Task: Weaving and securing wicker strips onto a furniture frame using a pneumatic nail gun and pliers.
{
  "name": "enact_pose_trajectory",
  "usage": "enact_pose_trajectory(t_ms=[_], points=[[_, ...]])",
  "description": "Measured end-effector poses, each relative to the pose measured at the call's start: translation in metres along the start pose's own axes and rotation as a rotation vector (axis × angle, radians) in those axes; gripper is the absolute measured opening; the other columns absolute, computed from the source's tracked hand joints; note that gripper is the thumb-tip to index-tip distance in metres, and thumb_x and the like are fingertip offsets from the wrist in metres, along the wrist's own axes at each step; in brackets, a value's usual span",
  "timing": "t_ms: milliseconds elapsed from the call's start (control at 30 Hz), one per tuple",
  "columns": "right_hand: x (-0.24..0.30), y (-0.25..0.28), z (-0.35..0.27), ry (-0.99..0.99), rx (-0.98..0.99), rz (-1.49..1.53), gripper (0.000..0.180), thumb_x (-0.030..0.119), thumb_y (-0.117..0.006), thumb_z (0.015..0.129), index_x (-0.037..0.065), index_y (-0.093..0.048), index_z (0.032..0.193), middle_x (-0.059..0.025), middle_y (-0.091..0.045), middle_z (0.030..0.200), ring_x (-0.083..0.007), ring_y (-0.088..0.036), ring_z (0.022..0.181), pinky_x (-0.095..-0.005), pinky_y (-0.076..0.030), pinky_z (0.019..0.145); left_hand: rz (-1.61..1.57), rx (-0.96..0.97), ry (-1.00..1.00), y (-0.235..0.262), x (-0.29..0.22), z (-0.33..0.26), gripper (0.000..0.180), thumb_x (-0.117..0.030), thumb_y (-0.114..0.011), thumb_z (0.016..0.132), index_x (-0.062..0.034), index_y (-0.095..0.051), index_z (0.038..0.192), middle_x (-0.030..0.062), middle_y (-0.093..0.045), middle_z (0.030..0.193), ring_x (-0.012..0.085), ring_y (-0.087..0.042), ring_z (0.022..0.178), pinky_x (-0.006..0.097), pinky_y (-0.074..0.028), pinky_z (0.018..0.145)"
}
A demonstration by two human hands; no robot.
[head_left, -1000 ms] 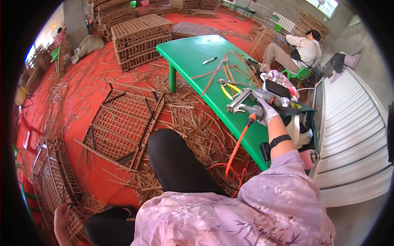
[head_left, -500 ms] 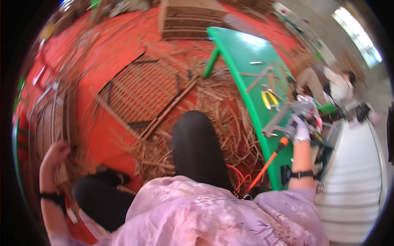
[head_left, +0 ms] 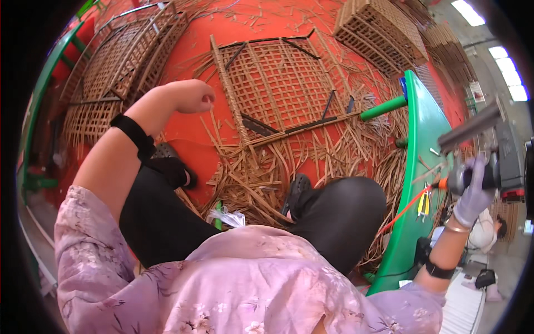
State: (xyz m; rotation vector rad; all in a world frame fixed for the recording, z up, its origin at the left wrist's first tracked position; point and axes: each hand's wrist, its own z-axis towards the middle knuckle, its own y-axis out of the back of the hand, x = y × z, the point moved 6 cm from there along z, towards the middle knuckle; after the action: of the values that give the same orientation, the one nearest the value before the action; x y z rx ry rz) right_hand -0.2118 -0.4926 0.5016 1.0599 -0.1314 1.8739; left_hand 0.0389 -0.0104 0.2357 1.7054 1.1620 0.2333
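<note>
My right hand (head_left: 474, 186), in a pale glove, is closed around a grey and black air nail gun (head_left: 503, 150), lifted over the right edge of the green bench (head_left: 425, 119). An orange air hose (head_left: 409, 209) runs from its handle down past the bench. My left hand (head_left: 196, 96) is bare, its fingers curled in with nothing seen in them, raised in front of me. Nearest to it lies a woven rattan panel (head_left: 272, 83) with dark strips along its edges and corners, flat on the red floor.
Loose rattan strips (head_left: 250, 181) litter the floor around my feet. Woven rattan frames (head_left: 119, 67) stand at the left, and another stack (head_left: 381, 36) at the far right. Yellow-handled pliers (head_left: 424, 201) lie on the bench. Another person (head_left: 485, 231) sits beyond it.
My view has swung to the right. My right hand has raised the nail gun off the bench. The left hand has come up and forward, toward the rattan panel.
</note>
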Motion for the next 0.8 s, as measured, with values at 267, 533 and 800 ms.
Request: enact_pose_trajectory(t_ms=[267,533,800], points=[[0.031,-0.256,-0.018,-0.233,0.466,0.225,0.014,0.014,-0.074,0.083,0.003,-0.065,0.08,-0.0042,-0.062,0.068,-0.0124,-0.058,0.056,-0.026,-0.046,0.055,-0.103,-0.037,0.14,-0.004,0.103,-0.022,0.033,-0.024,-0.06,0.092,-0.0026,-0.062,0.117,0.0151,-0.066,0.108,0.0277,-0.064,0.1,0.04,-0.051,0.086],[-0.101,-0.372,-0.243,-1.015,0.909,0.192,0.021,0.015,-0.077,0.08,0.003,-0.062,0.088,-0.0028,-0.058,0.061,-0.0135,-0.056,0.049,-0.028,-0.046,0.047,-0.332,-0.074,0.166,-0.072,0.175,-0.028,0.032,-0.026,-0.06,0.093,-0.0039,-0.062,0.117,0.0135,-0.067,0.108,0.0267,-0.065,0.096,0.038,-0.052,0.084],[-0.163,-0.368,-0.318,-1.264,1.013,-0.059,0.022,0.014,-0.076,0.082,0.002,-0.06,0.091,-0.0055,-0.058,0.06,-0.0159,-0.056,0.047,-0.0305,-0.045,0.042,-0.711,-0.356,0.212,-0.168,0.219,-0.042,0.028,-0.022,-0.058,0.095,0.0007,-0.062,0.11,0.0122,-0.067,0.101,0.0217,-0.064,0.097,0.034,-0.05,0.086]])
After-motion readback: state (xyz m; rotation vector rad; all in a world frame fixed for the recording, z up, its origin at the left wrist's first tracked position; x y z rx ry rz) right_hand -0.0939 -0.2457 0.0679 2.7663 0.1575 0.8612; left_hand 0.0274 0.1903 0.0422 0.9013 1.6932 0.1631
